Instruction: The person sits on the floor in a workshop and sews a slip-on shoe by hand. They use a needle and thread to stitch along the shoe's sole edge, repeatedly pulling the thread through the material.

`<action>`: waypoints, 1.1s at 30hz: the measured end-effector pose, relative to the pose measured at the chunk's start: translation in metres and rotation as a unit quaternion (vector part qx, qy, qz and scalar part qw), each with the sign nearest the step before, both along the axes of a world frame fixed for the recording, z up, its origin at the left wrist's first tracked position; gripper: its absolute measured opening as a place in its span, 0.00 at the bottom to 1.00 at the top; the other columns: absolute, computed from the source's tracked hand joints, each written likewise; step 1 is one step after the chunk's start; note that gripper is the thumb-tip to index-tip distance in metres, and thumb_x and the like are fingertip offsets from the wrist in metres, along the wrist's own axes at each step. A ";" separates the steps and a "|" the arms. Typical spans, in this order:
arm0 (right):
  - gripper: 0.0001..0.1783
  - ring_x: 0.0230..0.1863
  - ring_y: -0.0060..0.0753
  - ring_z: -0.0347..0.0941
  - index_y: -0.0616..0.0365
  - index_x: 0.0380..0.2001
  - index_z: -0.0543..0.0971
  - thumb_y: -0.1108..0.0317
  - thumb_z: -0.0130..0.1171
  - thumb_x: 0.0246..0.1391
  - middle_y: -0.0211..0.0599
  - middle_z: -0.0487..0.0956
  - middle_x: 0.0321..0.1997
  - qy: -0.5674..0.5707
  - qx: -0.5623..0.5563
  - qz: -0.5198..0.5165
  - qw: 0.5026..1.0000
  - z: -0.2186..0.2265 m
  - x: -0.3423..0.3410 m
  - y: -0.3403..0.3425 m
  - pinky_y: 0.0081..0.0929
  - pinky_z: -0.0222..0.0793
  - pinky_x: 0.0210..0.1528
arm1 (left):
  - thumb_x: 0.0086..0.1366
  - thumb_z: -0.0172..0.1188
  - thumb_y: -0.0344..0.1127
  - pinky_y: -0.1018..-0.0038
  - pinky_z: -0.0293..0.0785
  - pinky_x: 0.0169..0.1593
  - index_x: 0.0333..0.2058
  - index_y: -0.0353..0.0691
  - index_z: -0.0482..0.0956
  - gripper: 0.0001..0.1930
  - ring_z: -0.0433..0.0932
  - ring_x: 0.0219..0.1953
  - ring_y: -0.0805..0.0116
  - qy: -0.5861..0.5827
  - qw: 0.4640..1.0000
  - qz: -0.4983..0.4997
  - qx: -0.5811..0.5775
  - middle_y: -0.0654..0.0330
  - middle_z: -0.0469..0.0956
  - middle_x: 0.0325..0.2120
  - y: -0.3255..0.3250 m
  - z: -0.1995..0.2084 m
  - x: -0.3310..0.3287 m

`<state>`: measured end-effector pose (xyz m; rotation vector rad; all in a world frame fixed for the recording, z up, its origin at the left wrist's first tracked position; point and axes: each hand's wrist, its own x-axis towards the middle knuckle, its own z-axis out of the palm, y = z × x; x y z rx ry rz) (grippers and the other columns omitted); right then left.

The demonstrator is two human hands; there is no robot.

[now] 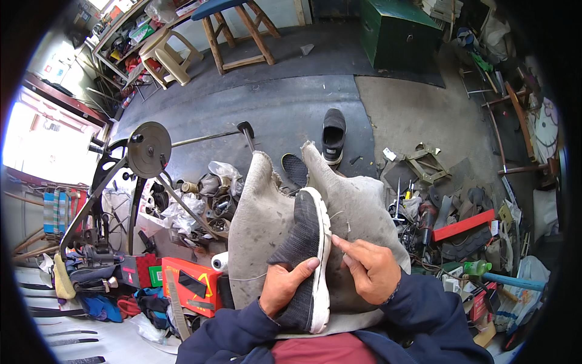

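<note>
My left hand (pixel 282 287) grips a dark grey knit slip-on shoe (pixel 301 233) with its thumb against the sole edge. The shoe lies on its side over my lap, toe away from me, its white sole (pixel 322 267) facing right. My right hand (pixel 371 267) is beside the sole, index finger stretched out to its edge, thumb apart and the other fingers curled; nothing shows in it. A pale thread end (pixel 337 214) sticks out near the sole's front, and thread also runs left of the shoe. A stained grey cloth (pixel 254 212) covers my lap.
A hand-cranked sewing machine (pixel 148 151) stands at the left. Another dark shoe (pixel 333 136) and a black insole (pixel 294 170) lie on the floor ahead. An orange-red box (pixel 193 288) is near my left arm. Tools and scraps (pixel 448 212) pile up at the right.
</note>
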<state>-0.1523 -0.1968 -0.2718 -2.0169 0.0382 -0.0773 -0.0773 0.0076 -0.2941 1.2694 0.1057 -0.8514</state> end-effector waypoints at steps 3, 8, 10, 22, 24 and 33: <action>0.24 0.30 0.39 0.79 0.61 0.62 0.78 0.80 0.53 0.63 0.45 0.80 0.31 0.012 0.025 -0.001 1.000 -0.001 0.002 -0.002 0.30 0.74 0.35 | 0.66 0.69 0.29 0.77 0.77 0.47 0.55 0.34 0.79 0.19 0.79 0.43 0.77 0.000 1.000 -0.017 0.019 0.64 0.83 0.46 0.002 -0.002 0.000; 0.22 0.29 0.34 0.79 0.62 0.60 0.79 0.80 0.53 0.64 0.43 0.82 0.31 0.048 0.012 0.032 0.998 0.004 0.011 -0.012 0.28 0.74 0.35 | 0.66 0.68 0.28 0.76 0.76 0.50 0.56 0.32 0.79 0.20 0.79 0.45 0.76 -0.058 0.997 -0.039 0.013 0.63 0.84 0.46 0.001 -0.003 0.003; 0.21 0.29 0.31 0.79 0.62 0.59 0.80 0.80 0.53 0.63 0.42 0.82 0.29 0.087 0.007 0.054 0.995 0.009 0.019 -0.019 0.27 0.75 0.35 | 0.66 0.68 0.28 0.75 0.75 0.53 0.57 0.32 0.78 0.21 0.79 0.48 0.75 -0.077 0.995 -0.058 0.012 0.63 0.83 0.48 0.001 -0.003 0.005; 0.14 0.26 0.20 0.79 0.59 0.50 0.86 0.74 0.61 0.62 0.35 0.84 0.23 0.214 0.038 0.145 0.965 0.018 0.070 -0.051 0.22 0.74 0.33 | 0.67 0.66 0.27 0.70 0.66 0.67 0.64 0.31 0.72 0.27 0.73 0.61 0.68 -0.151 0.982 -0.090 -0.068 0.55 0.77 0.61 0.009 -0.028 0.015; 0.16 0.26 0.30 0.82 0.59 0.49 0.87 0.78 0.63 0.58 0.42 0.85 0.25 0.152 -0.025 0.156 0.976 0.016 0.066 -0.047 0.25 0.75 0.32 | 0.67 0.66 0.27 0.70 0.63 0.69 0.64 0.28 0.71 0.28 0.72 0.63 0.68 -0.192 0.975 -0.094 -0.067 0.52 0.75 0.63 0.009 -0.032 0.016; 0.12 0.18 0.13 0.68 0.70 0.46 0.86 0.75 0.65 0.61 0.42 0.86 0.27 0.354 0.179 0.026 0.917 0.015 0.072 -0.045 0.15 0.62 0.21 | 0.69 0.63 0.35 0.67 0.62 0.70 0.64 0.28 0.70 0.29 0.71 0.66 0.57 -0.263 0.960 -0.086 -0.050 0.44 0.73 0.65 0.009 -0.035 0.016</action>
